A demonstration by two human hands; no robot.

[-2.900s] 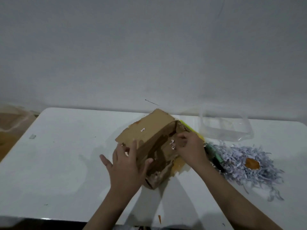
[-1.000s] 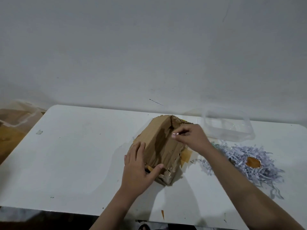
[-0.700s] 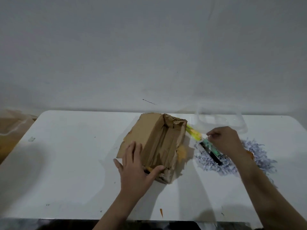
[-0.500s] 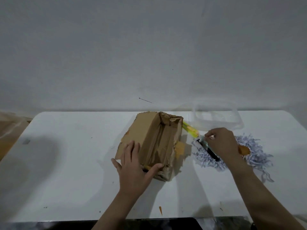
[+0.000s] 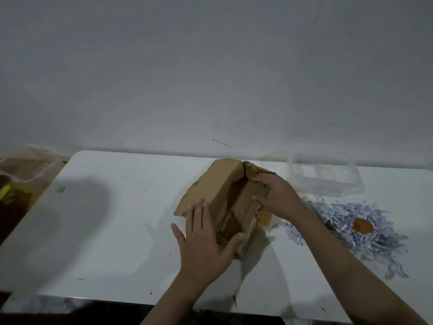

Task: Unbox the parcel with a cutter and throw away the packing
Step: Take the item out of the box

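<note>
While both hands hold box — shredded paper beside.

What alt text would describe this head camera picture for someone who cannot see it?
Two bare hands work at an opened, torn cardboard box on a white table: the left hand presses its near end, the right hand grips its right wall. Shredded paper and a clear plastic container lie to the right.

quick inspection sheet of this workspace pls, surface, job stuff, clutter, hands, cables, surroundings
surface: white table, small dark specks
job's things: opened cardboard box lying on it; cutter not seen
clutter: shredded paper with an orange scrap; clear plastic tub
grippers: left hand flat on the box, thumb at its opening; right hand gripping the box's right wall
cables: nothing seen
surroundings: plain grey wall; clear bin beside the table
</note>
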